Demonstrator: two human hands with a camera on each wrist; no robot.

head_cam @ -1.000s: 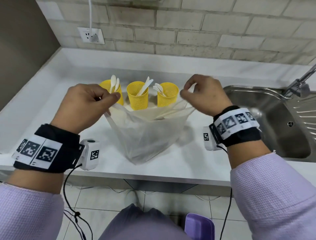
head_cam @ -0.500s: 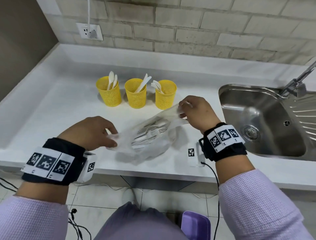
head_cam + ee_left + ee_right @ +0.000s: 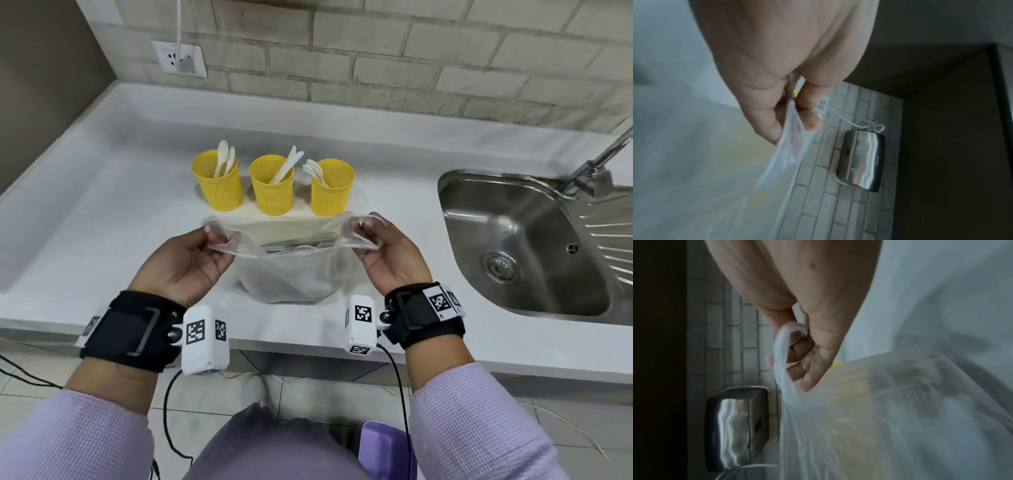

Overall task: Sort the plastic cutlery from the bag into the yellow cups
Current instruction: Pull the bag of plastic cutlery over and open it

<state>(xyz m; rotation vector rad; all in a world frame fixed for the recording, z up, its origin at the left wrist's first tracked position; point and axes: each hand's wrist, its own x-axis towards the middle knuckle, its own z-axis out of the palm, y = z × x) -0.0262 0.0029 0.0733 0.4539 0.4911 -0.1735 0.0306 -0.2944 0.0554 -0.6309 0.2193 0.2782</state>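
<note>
— What's on the left side, from where you stand?

— The left hand (image 3: 186,262), palm up, pinching the left edge of a clear plastic bag (image 3: 291,274) between thumb and fingers (image 3: 809,120). The wrist view shows the film bunched in that pinch.

— And the bag itself?

— It sits on the white counter (image 3: 102,219) at the near edge, between the two hands, its mouth pulled wide. Through the film I can see cutlery (image 3: 301,241) lying near the top, fork tines pointing right; I cannot tell how many pieces.

— The cups?

— Three yellow mesh cups stand in a row just beyond the bag. The left cup (image 3: 217,185) has two spoons (image 3: 224,161), the middle cup (image 3: 272,186) holds what look like knives (image 3: 289,164), the right cup (image 3: 332,188) has forks (image 3: 313,169).

— The other side?

— The right hand (image 3: 387,255) pinches the bag's right edge, a loop of film wrapped over its curled fingers (image 3: 797,352). Further right a steel sink (image 3: 531,246) is set into the counter, with a tap (image 3: 596,164) at its far corner
</note>
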